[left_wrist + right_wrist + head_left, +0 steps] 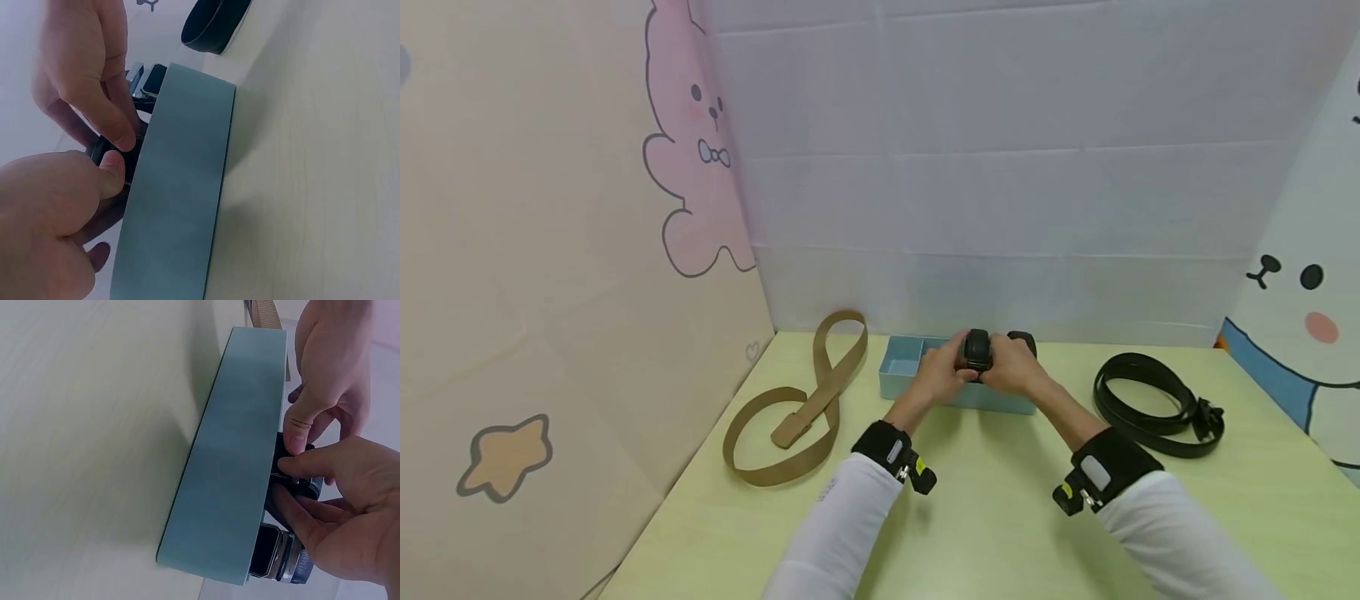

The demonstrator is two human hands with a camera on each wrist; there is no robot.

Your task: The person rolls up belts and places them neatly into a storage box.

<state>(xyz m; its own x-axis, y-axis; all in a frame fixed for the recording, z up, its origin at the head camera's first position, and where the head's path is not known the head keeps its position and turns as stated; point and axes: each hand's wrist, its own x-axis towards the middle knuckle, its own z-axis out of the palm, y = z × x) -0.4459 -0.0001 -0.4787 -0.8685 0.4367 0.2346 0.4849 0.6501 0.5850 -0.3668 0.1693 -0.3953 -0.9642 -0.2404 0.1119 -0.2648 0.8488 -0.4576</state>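
Both hands hold a rolled black belt [977, 350] low over the light blue divided box [992, 398]. On its left side, my left hand [937, 375] pinches the roll, the thumb lying along it at the rim. My right hand [1013, 365] grips the other side with thumb and fingers, as the right wrist view shows. The box wall hides the lower part of the roll. Beside it, at the box's right end, sits a second black roll with a dark rectangular buckle [265, 550] in a silver frame.
A tan belt [827, 387] lies in loose loops left of the box. To the right, a coiled black belt [1142, 433] rests on the pale table [985, 517]. The box's left compartment [901, 357] shows its bare inside. A white sheet [1000, 208] hangs close behind.
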